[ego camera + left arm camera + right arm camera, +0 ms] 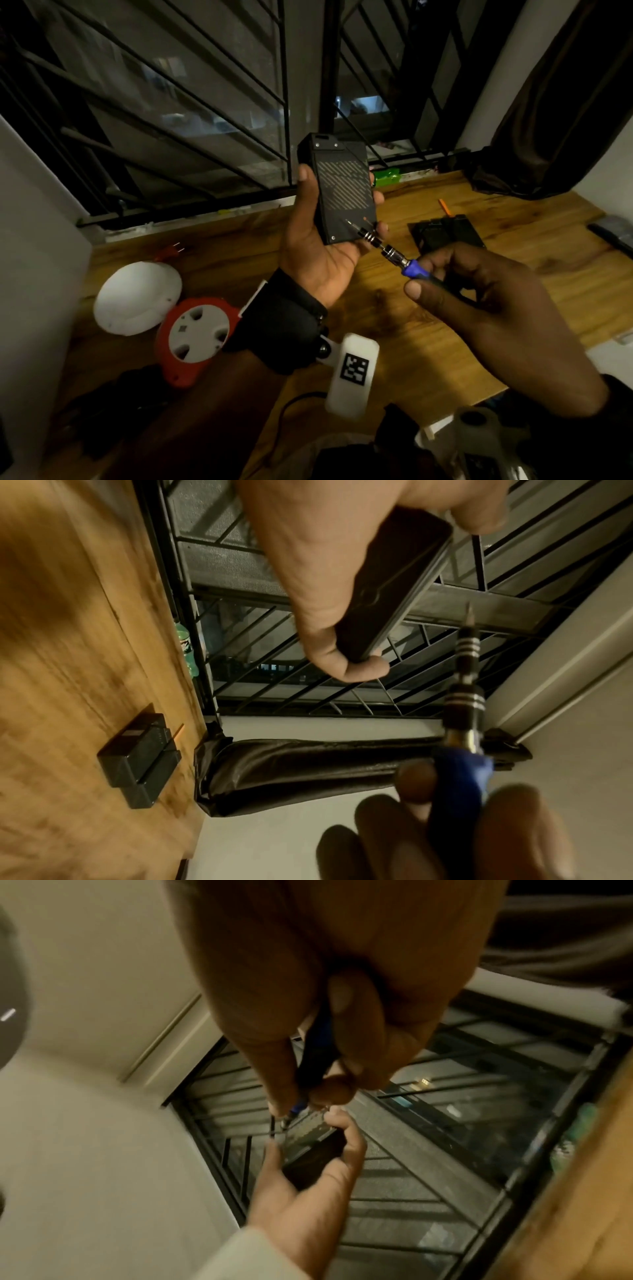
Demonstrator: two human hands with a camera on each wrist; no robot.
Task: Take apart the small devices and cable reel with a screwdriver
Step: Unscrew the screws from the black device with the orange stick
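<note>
The left hand (318, 246) holds a black device (339, 192) up above the wooden worktop (428, 325), thumb curled along its left edge and fingertips wrapped round the right edge, so the slotted vent panel faces the person. The right hand (479, 301) pinches the blue handle of a screwdriver (387, 248) between thumb and fingers; the shaft, with its ringed metal collars, slants up to the left and its thin tip lies over the device's lower right corner, though whether it sits in a screw cannot be told. In the left wrist view the tip stands just beside the device's edge, apart from it. On the worktop to the left, below the raised wrist, lies the red cable reel (191, 339) with its white four-holed face up, touching a white dome-shaped cover (137, 298); a red plug (169, 253) lies behind them. To the right, behind the right hand, a flat black block (445, 233) rests on the wood, with an orange stick (445, 207) beyond it. A green bottle (387, 178) lies on the sill under the barred window (171, 102), and a dark curtain (548, 137) hangs at the far right corner.
</note>
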